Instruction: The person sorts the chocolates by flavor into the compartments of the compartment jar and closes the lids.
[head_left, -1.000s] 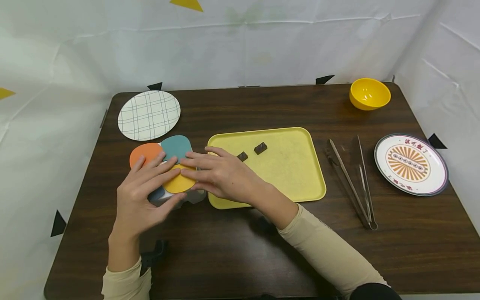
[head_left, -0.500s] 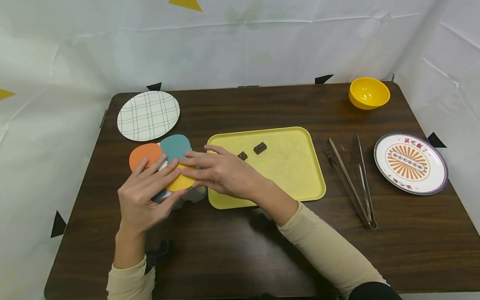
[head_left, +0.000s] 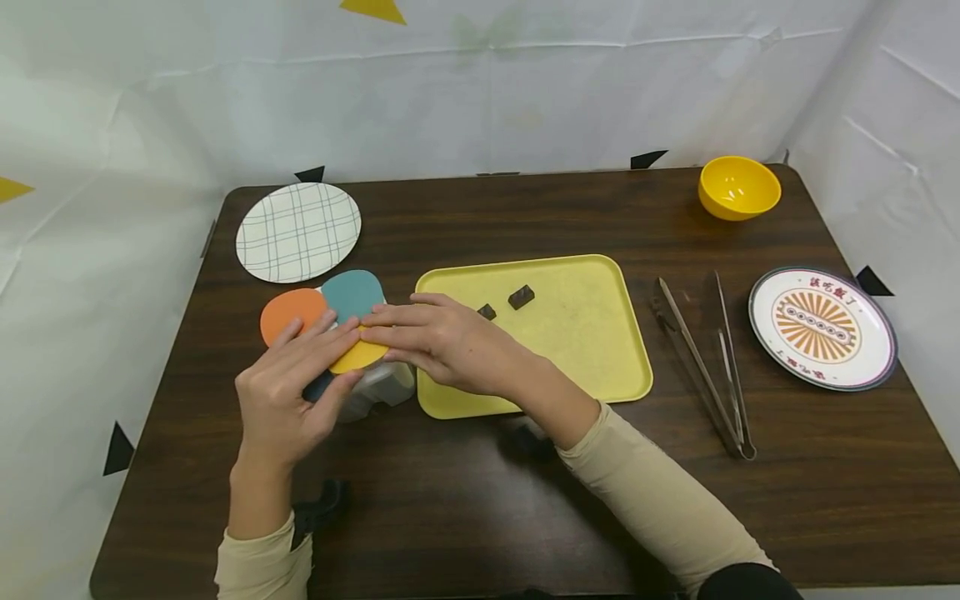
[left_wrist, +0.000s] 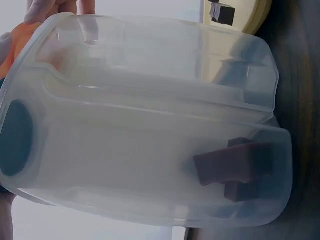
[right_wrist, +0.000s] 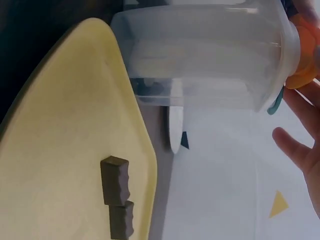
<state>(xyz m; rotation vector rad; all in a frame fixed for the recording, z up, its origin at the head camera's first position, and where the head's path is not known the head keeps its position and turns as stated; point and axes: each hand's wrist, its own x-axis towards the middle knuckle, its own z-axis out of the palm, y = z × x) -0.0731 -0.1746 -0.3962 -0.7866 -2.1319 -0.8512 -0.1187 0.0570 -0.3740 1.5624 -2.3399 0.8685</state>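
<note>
A translucent plastic storage container [left_wrist: 125, 155] stands left of the yellow tray, topped with an orange lid [head_left: 285, 310], a teal lid [head_left: 352, 293], a dark blue lid [head_left: 318, 386] and a yellow lid [head_left: 358, 358]. Dark brown blocks [left_wrist: 225, 165] lie at its bottom in the left wrist view. My left hand [head_left: 279, 396] holds the yellow lid from the left, fingers over its top and thumb at the near edge. From the right, my right hand [head_left: 461, 342] pinches the same lid, its little finger sticking out. Fingers cover part of the lid.
The yellow tray [head_left: 577, 342] carries two dark brown blocks [head_left: 521, 297], one partly behind my right hand. Metal tongs [head_left: 705, 375] lie open to its right, beside a patterned plate [head_left: 877, 350]. A yellow bowl [head_left: 738, 190] stands back right, a checked plate [head_left: 298, 233] back left.
Both hands stay on the yellow lid. Its near edge has shifted slightly away from me, and more of the container's front wall shows. My left forearm has moved a little rightward.
</note>
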